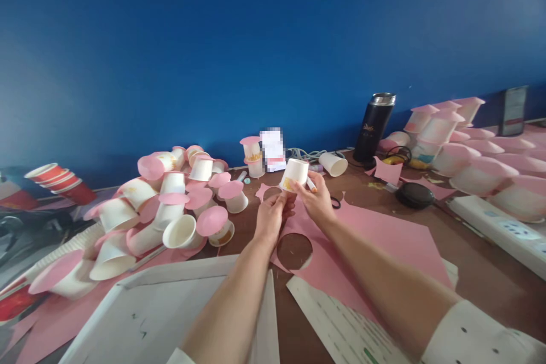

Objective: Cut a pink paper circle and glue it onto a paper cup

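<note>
A white paper cup (pixel 296 172) with a yellow print near its lower edge is held up, slightly tilted, in front of me. My right hand (pixel 314 198) grips it from the right side. A white stick with an orange end (pixel 312 185), maybe a marker, is also tucked in its fingers. At the cup's lower edge my left hand (pixel 275 213) has its thumb and fingers closed, pinching there. Below both hands lies a pink paper sheet (pixel 392 239) with round holes cut from it. Partly hidden by the right hand is a black ring, perhaps a scissor handle (pixel 336 202).
Many cups with pink paper discs (pixel 170 185) crowd the left; more cups (pixel 482 173) stand at right. Around them are red cups (pixel 63 182), a black thermos (pixel 374 128), a power strip (pixel 503 230), a round black object (pixel 414 195), a phone (pixel 513 111) and a white box lid (pixel 170 307).
</note>
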Action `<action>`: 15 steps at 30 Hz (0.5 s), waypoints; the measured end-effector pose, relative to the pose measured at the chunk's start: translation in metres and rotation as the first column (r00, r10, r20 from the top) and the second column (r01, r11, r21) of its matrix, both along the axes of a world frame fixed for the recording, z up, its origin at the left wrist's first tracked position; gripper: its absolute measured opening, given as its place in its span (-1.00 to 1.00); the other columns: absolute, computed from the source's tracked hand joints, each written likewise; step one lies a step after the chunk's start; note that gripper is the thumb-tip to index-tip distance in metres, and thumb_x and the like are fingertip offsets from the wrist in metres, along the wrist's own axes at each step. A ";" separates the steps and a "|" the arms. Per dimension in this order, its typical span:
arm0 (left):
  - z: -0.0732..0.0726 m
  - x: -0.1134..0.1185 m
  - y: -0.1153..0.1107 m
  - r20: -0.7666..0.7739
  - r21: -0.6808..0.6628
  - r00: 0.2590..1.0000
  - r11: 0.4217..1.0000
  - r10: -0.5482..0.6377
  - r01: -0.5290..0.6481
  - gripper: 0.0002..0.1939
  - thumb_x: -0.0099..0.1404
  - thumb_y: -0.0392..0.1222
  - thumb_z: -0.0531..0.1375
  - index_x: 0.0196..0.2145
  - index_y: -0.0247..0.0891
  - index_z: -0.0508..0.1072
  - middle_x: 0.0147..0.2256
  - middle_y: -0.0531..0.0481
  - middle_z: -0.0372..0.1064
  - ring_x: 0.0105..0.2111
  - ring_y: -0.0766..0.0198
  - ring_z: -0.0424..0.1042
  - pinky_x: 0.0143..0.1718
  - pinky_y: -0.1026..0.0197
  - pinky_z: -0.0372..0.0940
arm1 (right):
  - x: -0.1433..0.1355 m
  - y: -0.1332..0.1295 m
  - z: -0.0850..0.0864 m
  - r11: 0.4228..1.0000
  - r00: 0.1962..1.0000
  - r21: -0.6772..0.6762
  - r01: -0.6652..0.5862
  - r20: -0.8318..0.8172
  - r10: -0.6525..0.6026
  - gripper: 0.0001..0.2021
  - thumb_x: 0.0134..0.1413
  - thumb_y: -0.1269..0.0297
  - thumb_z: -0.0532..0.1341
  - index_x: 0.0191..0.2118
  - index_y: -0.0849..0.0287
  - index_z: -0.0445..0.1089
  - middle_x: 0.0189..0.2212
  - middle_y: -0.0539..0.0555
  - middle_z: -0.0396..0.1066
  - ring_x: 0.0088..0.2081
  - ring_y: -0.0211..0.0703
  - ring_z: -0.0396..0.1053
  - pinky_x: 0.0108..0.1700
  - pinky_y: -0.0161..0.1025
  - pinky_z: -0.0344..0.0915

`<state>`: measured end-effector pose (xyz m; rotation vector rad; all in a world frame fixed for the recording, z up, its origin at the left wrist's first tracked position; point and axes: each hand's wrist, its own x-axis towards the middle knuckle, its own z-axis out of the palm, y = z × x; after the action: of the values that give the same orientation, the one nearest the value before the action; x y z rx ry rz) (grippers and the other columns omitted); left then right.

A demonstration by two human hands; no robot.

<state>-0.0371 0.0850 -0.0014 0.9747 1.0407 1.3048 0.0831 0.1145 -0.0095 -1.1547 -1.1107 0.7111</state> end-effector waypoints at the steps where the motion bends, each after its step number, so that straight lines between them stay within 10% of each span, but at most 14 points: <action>1: 0.001 -0.002 0.000 -0.081 0.023 0.995 0.998 0.058 -0.056 -0.67 0.17 0.04 0.23 -0.34 -0.32 0.56 -0.38 -0.13 0.49 -0.41 0.25 0.45 -0.41 0.25 0.36 | 0.001 0.001 0.000 1.000 1.000 -0.007 0.028 -0.010 -0.028 -0.45 -0.17 -0.05 0.35 -0.08 0.15 0.31 -0.12 0.11 0.38 -0.20 -0.10 0.39 -0.15 -0.16 0.35; 8: 0.002 -0.015 0.006 -0.156 0.017 0.915 0.927 0.372 -0.374 -0.72 0.21 -0.02 0.18 -0.31 -0.28 0.55 -0.27 -0.11 0.49 -0.45 0.32 0.40 -0.54 0.35 0.28 | 0.003 0.003 -0.002 0.999 0.998 -0.038 0.037 -0.051 -0.039 -0.42 -0.19 -0.08 0.34 -0.06 0.15 0.30 -0.17 0.10 0.41 -0.24 -0.10 0.40 -0.20 -0.16 0.36; 15: 0.003 -0.005 -0.001 0.316 -0.165 0.949 0.985 0.005 0.049 -0.70 0.15 -0.05 0.28 -0.26 -0.35 0.52 -0.39 -0.05 0.40 -0.54 0.48 0.28 -0.59 0.45 0.19 | 0.000 0.004 -0.005 1.000 1.000 -0.002 -0.003 -0.029 0.003 -0.43 -0.19 -0.02 0.36 -0.06 0.16 0.30 -0.15 0.11 0.39 -0.20 -0.10 0.39 -0.17 -0.17 0.35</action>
<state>-0.0417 0.0840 0.0017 0.6207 0.8734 1.2801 0.0832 0.1181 -0.0146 -1.1409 -1.0879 0.7295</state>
